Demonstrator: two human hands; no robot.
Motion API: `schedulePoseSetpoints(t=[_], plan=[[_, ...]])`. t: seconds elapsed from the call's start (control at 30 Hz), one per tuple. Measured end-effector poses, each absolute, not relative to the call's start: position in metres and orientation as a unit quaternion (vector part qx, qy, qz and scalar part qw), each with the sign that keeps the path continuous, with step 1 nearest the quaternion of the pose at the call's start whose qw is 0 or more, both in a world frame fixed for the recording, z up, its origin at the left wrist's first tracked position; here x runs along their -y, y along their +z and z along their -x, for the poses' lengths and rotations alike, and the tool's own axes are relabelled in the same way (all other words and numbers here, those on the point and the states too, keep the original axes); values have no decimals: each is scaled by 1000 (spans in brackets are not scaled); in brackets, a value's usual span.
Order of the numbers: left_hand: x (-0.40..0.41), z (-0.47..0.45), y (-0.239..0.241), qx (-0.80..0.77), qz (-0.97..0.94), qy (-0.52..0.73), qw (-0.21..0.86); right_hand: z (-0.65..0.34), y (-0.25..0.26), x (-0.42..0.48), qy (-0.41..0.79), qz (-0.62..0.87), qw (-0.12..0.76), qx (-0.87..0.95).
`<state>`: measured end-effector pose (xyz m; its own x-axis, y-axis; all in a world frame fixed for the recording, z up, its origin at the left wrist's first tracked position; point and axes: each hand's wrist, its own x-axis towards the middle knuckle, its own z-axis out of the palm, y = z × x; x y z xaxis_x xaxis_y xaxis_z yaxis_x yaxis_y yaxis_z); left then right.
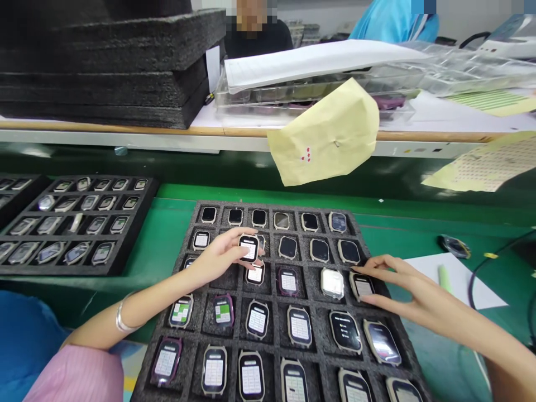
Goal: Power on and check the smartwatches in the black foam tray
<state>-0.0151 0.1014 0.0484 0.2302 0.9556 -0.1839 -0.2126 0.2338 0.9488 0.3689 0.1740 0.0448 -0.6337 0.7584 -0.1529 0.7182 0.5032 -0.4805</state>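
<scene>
My left hand (226, 251) pinches a strapless smartwatch (249, 249) between thumb and fingers, above the black foam tray (262, 296). Its screen is lit white and faces up. On the tray's right side, my right hand (397, 282) has thumb and fingertips at opposite edges of another smartwatch (362, 285), which sits in its compartment. Rows of similar watch cases fill the compartments around both hands. Some screens are dark, others show white lists, and a purple-cased watch (166, 360) lies at the front left.
Another foam tray of watches (125, 254) lies at left on the green bench. Stacked black foam (167, 89), clear plastic trays (272, 97) and papers rest on the shelf above. A yellow sheet (326, 137) hangs over its edge. At right are white paper (464, 279) and a cable.
</scene>
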Motion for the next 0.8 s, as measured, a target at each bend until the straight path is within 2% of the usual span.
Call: schedulePoseSetpoints(t=[0.1,0.23,0.3,0.5,0.67,0.8], plan=[[-106,24,38,-470,-510,418,587,-359,49,-189,246,433,92,862],[-118,41,20,-558,-680,325,347,-340,41,-212,218,423,134,869],[-123,48,14,-575,-710,290,286,-333,34,-220,185,420,134,878],[-124,50,20,-564,-770,204,217,-332,18,-229,148,412,136,888],[-112,50,34,-556,-800,141,176,-339,19,-218,175,402,126,890],[-100,51,45,-558,-806,119,157,-347,28,-204,200,421,151,871]])
